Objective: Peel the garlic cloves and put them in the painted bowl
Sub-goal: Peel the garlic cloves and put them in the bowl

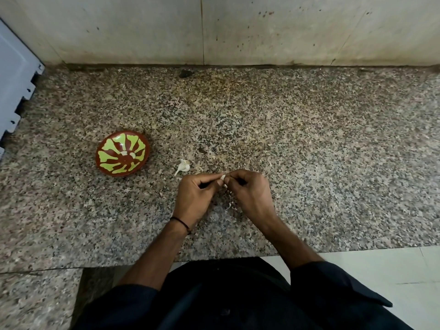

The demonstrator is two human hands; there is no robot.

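A small white garlic clove [222, 177] is pinched between my left hand [195, 196] and my right hand [250, 194], just above the speckled granite counter. The fingers of both hands curl round it, and most of the clove is hidden. To the left stands the painted bowl [104, 168], brown with green petal shapes, holding two pale peeled cloves [128, 154]. Between the bowl and my hands lies the rest of the garlic bulb [183, 166], white and papery. A scrap of white peel [229, 206] lies on the counter below my hands.
The granite counter [309, 151] runs back to a stained pale wall. A white slotted panel [14, 79] leans at the far left. The counter's front edge is close to my body, with pale floor tile [381, 282] at lower right.
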